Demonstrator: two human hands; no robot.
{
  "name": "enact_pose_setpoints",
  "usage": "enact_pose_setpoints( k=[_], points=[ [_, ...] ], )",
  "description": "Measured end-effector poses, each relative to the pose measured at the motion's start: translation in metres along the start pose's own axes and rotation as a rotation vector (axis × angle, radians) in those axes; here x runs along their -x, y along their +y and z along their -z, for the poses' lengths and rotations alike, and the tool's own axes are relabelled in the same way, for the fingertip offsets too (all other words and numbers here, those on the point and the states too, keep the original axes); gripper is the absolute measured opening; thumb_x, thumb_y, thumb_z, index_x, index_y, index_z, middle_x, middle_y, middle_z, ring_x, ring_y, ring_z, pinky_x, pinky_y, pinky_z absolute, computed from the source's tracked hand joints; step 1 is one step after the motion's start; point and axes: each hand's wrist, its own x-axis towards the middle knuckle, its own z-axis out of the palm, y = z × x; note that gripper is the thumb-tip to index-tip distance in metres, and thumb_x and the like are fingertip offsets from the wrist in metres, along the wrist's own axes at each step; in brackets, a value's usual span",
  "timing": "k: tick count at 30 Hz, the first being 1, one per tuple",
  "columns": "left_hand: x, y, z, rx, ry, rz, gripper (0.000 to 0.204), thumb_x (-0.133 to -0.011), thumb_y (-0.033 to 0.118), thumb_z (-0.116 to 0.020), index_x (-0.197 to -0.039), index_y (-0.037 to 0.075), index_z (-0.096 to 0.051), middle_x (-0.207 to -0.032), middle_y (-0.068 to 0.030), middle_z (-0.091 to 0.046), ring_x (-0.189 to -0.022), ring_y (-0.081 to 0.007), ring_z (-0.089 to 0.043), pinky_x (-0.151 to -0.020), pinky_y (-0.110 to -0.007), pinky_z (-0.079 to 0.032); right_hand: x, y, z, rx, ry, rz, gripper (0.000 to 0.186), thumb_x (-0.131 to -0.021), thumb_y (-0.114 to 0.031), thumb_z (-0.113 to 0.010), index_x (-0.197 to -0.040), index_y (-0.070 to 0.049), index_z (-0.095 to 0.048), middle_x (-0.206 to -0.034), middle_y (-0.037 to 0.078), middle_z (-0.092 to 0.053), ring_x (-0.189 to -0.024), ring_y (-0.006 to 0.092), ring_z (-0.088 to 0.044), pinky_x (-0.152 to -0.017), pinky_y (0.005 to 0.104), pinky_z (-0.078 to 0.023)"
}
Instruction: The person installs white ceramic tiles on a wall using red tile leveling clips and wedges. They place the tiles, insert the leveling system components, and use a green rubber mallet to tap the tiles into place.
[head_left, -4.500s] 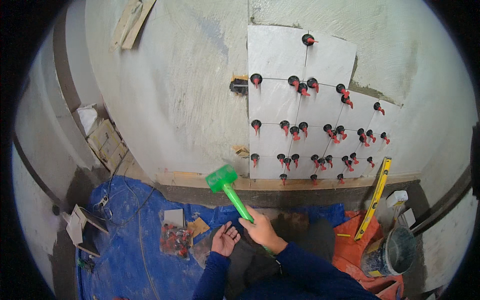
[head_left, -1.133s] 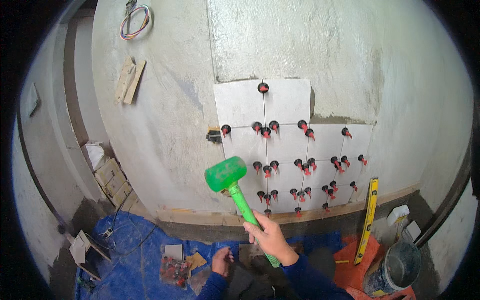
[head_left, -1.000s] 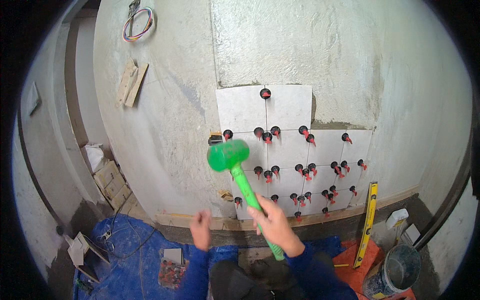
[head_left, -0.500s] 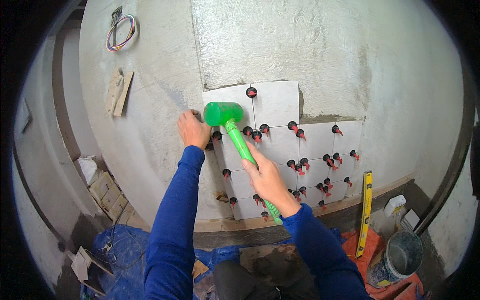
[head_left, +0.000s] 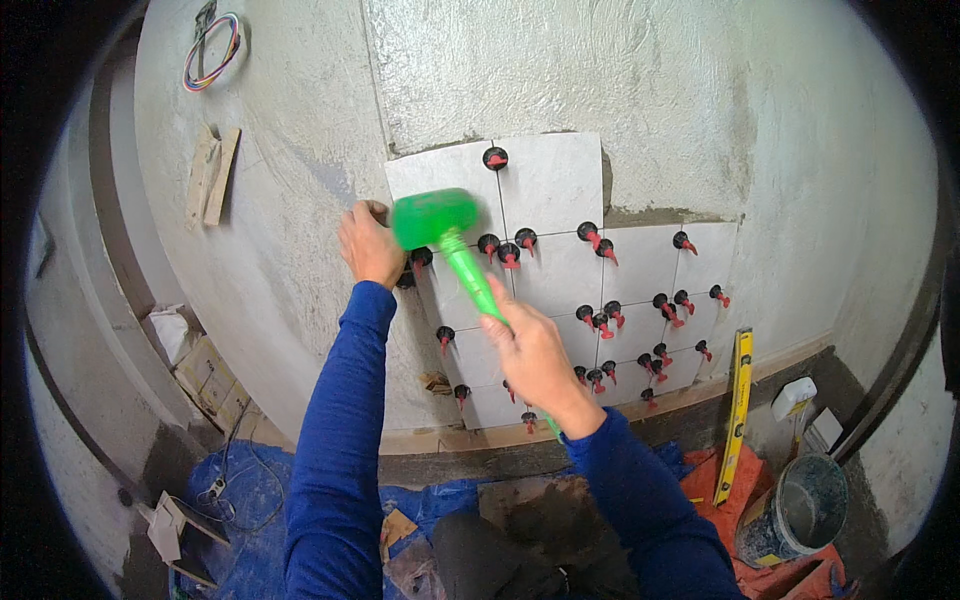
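Observation:
My right hand (head_left: 540,360) is wrapped around the handle of a green mallet (head_left: 466,270). The mallet's head, smeared by motion, is in front of the upper left white tile (head_left: 440,170) and hides its lower part. At that tile's left edge is my left hand (head_left: 370,248), its fingers curled against the wall; whatever they pinch is hidden. Black round tile levelling clips with red handles sit along the joints, such as one (head_left: 495,158) between the two top tiles and one (head_left: 445,340) at the left edge below my left hand.
A yellow spirit level (head_left: 735,415) leans at the lower right, near a mortar-smeared bucket (head_left: 812,505) on orange sheeting. Coiled wires (head_left: 212,52) stick out of the wall at upper left. Blue sheeting (head_left: 250,500) with a cable lies on the floor at left.
The whole view has shifted slightly, with the wall and tiles higher in it. The mallet's head has blurred with motion in front of the tile. My left hand stays by the tile's left edge.

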Motion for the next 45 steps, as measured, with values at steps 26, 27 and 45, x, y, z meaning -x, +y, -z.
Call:
enact_pose_setpoints(
  k=[26, 27, 45],
  points=[
    [0.002, 0.082, -0.007, -0.298, 0.078, -0.159, 0.056, -0.084, 0.038, -0.078, -0.129, 0.013, -0.059, -0.124, -0.0148, -0.053, -0.122, -0.0363, -0.049, -0.101, -0.052, -0.036, 0.024, 0.010, 0.025, -0.013, 0.124, 0.039, 0.052, -0.106, -0.015, -0.060, -0.155, -0.002, -0.047, -0.110, 0.027, -0.070, -0.092, 0.0388, -0.070, -0.083, 0.0440, -0.054],
    [0.001, 0.081, -0.007, -0.287, 0.105, -0.201, 0.053, -0.085, 0.037, -0.077, -0.129, 0.013, -0.059, -0.123, -0.0147, -0.053, -0.121, -0.0360, -0.049, -0.100, -0.052, -0.035, 0.024, 0.010, 0.024, 0.011, 0.141, 0.107, 0.052, -0.106, -0.017, -0.060, -0.155, -0.002, -0.047, -0.107, 0.027, -0.069, -0.090, 0.0417, -0.069, -0.080, 0.0464, -0.054],
    [0.002, 0.081, -0.003, -0.235, 0.023, -0.173, 0.043, -0.086, 0.026, -0.075, -0.124, 0.013, -0.060, -0.120, -0.0164, -0.053, -0.121, -0.0372, -0.048, -0.102, -0.053, -0.034, 0.014, 0.037, 0.018, -0.095, 0.108, 0.109, 0.052, -0.107, -0.019, -0.059, -0.153, 0.001, -0.048, -0.098, 0.026, -0.067, -0.085, 0.0424, -0.067, -0.077, 0.0485, -0.052]
  ],
)
